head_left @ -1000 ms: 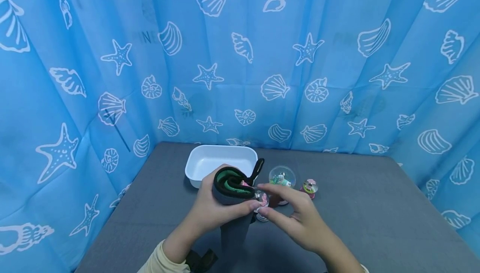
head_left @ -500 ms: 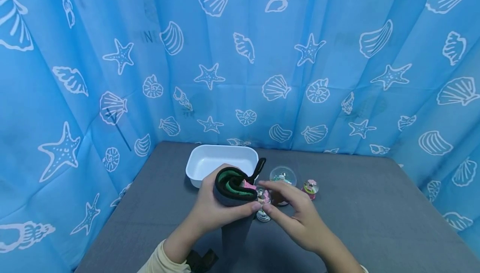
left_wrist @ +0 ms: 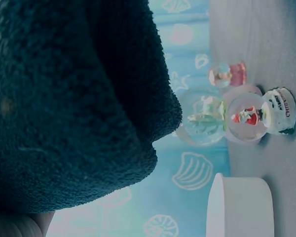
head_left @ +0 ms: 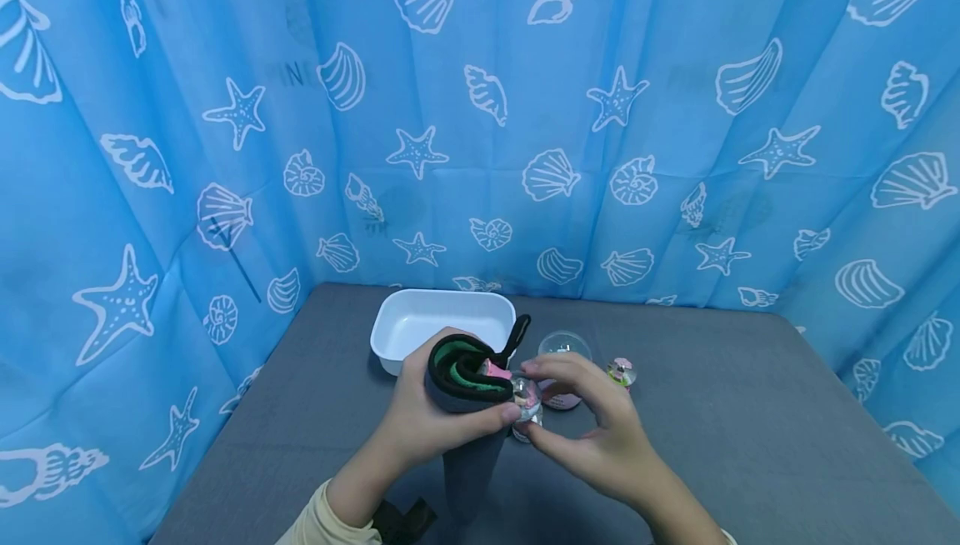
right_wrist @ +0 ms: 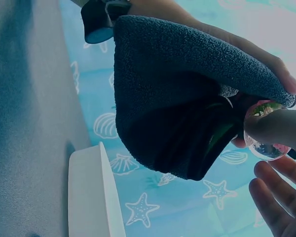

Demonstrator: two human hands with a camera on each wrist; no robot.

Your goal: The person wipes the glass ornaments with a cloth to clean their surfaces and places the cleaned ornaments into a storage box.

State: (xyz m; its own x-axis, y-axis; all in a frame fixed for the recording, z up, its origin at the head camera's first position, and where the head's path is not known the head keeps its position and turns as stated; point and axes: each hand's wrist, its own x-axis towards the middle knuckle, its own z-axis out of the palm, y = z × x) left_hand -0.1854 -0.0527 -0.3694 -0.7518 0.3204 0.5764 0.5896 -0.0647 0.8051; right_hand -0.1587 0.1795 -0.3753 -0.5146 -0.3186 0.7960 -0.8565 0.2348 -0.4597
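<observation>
My left hand [head_left: 420, 424] grips a folded dark grey cloth [head_left: 474, 466] with black edging, green lining and a black loop. Tucked in its fold is the pink base of a small snow globe [head_left: 527, 399], whose clear dome sticks out to the right. Thumb and fingers of my right hand [head_left: 611, 437] pinch this dome. In the right wrist view the thumb lies across the snow globe [right_wrist: 266, 143], hiding part of it. The cloth [left_wrist: 64, 98] fills much of the left wrist view.
Behind my right hand stands a larger snow globe [head_left: 564, 345]. Farther right is a small pink-based globe [head_left: 622, 372]. A white-based globe [left_wrist: 281, 111] with a red figure stands below my hands. A white tub [head_left: 397, 353] sits at the back left, before a blue shell-print curtain [head_left: 480, 195].
The fingers of my right hand have shifted their hold and bent more around the dome, and the snow globe has turned slightly. My left hand and the cloth have barely moved.
</observation>
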